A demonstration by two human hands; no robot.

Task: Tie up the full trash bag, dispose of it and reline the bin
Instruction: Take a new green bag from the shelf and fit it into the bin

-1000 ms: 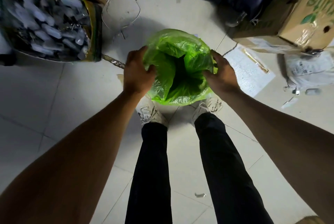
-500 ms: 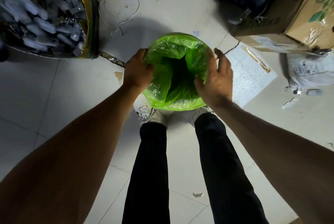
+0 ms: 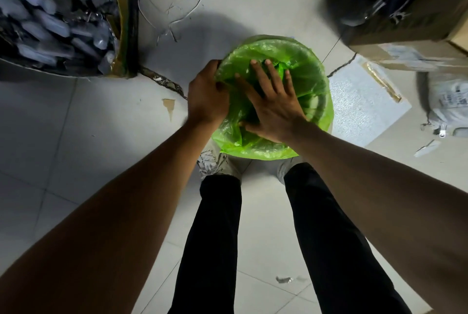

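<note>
Light: dim overall — brightest on the pale floor (image 3: 63,121) tiles at centre.
Shadows: a soft dark patch behind the green bag (image 3: 298,60).
Blur: top corners smeared.
Distortion: wide-angle — edges bend, forearms swell toward the bottom corners.

Your two bare forearms reach from the lower corners of the frame and meet just above its centre. Your left hand (image 3: 207,97), left of centre, is curled with knuckles up, its fingers pinching a fold of the thin translucent green plastic bin liner (image 3: 298,55). Your right hand (image 3: 272,103) lies flat and spread, palm down, its fingers (image 3: 255,70) fanned toward the top of the frame and pressing into the liner's mouth, the thumb pointing left. Below, your legs in black trousers stand slightly apart at lower centre.
</note>
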